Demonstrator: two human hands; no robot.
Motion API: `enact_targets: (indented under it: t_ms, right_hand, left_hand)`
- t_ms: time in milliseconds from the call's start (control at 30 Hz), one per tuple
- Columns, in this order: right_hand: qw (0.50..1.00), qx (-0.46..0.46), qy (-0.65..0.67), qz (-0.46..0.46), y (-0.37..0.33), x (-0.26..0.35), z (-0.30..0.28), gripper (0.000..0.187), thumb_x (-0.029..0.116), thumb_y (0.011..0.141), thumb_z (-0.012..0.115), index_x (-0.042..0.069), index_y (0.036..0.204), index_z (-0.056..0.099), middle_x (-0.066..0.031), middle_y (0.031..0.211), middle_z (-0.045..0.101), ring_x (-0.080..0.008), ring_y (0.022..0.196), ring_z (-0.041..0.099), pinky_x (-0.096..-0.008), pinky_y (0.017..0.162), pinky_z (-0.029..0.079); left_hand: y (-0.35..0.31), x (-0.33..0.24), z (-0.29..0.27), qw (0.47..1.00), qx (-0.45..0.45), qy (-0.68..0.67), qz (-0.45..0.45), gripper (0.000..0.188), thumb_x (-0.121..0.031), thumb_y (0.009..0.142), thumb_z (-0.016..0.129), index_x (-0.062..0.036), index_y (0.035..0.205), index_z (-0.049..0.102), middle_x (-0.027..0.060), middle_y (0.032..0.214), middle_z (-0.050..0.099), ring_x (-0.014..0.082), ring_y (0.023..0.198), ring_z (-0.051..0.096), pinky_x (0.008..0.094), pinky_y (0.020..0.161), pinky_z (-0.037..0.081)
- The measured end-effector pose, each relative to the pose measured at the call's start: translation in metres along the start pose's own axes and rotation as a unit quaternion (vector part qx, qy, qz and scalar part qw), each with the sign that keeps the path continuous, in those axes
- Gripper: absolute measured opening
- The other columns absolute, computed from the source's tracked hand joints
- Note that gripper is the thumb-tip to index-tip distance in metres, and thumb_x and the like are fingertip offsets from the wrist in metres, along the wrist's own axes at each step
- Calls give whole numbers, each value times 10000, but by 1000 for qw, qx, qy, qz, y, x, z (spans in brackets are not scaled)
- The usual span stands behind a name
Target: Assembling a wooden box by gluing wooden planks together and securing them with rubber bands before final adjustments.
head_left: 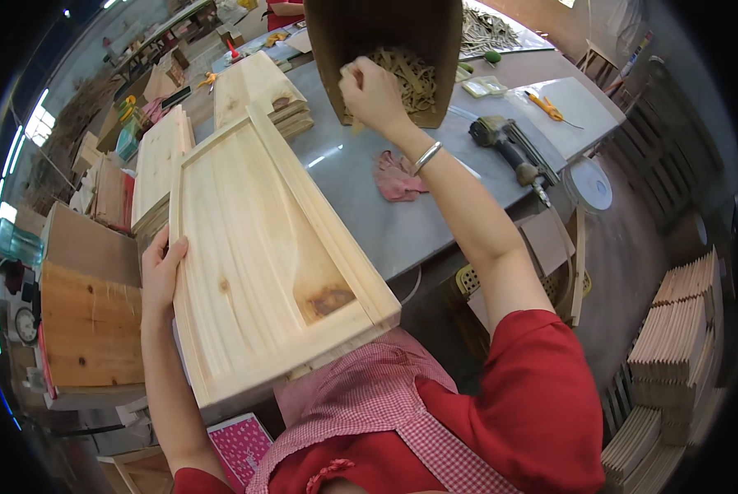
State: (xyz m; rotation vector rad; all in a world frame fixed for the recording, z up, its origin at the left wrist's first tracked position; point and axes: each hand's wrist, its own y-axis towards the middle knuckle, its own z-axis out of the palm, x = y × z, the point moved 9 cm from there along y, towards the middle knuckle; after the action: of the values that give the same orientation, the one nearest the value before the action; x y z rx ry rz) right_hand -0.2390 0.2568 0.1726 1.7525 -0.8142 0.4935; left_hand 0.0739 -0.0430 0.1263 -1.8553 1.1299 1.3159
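Note:
A pale wooden framed panel (237, 255) with a raised rim and a dark knot lies tilted in front of me, its near end close to my apron. My left hand (163, 267) grips its left edge, thumb over the rim and fingers underneath. My right hand (373, 92) is closed at the mouth of an upright brown box (328, 58), which holds a heap of thin pale strips (406, 78). What my right fingers pinch, if anything, is hidden; a pale bit shows just below them. Beneath my right forearm a pink cloth (395, 177) lies crumpled on the grey table (336, 193).
A nail gun (509, 144) rests near the table's right edge. Behind it, orange-handled cutters (544, 105) lie on a white board. Stacked wooden panels (253, 86) stand beyond my panel and to its left. A white bucket (589, 185) and piled slats (673, 329) are at right.

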Motion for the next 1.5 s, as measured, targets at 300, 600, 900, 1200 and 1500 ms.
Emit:
enact_targets:
  t_ms: [300, 600, 900, 1200, 1500]
  right_hand:
    - [851, 295, 160, -404, -145, 292, -30, 156, 213, 921, 579, 67, 968, 550, -167, 655, 603, -383, 625, 626, -472, 587, 494]
    - [830, 349, 173, -400, -212, 307, -59, 171, 213, 892, 626, 69, 864, 538, -133, 671, 595, -350, 604, 589, -435, 619, 463]
    - [925, 206, 71, -312, -143, 207, -138, 198, 62, 884, 596, -1, 696, 592, -81, 647, 557, -195, 653, 536, -409, 884, 449]
    - [920, 302, -29, -246, -226, 108, -132, 100, -12, 757, 586, 9, 662, 562, -113, 704, 617, -248, 700, 601, -448, 1025, 402]
    - [839, 408, -88, -348, -306, 49, -69, 114, 101, 682, 729, 106, 727, 624, -51, 760, 574, -273, 809, 567, -414, 836, 453]
  left_hand:
    - [-141, -174, 44, 836, -121, 302, 442, 716, -89, 830, 715, -4, 1464, 392, 223, 1517, 387, 317, 1413, 376, 408, 1140, 317]
    - [-240, -132, 38, 894, 90, -378, 223, 237, -126, 850, 631, -77, 647, 520, 45, 667, 586, 179, 586, 588, 441, 965, 481]
    - [-246, -110, -42, 848, -121, 359, 371, 288, -52, 712, 688, -83, 621, 417, 55, 677, 519, 227, 749, 623, 499, 959, 451]
    - [-264, 18, 5, 871, -44, 359, 333, 147, -40, 673, 664, -59, 671, 518, 79, 772, 551, 334, 1032, 645, 538, 1001, 442]
    - [-272, 151, 62, 788, 51, 554, 263, 441, -171, 776, 706, -143, 1214, 666, 55, 1273, 577, 279, 1300, 459, 530, 1133, 311]
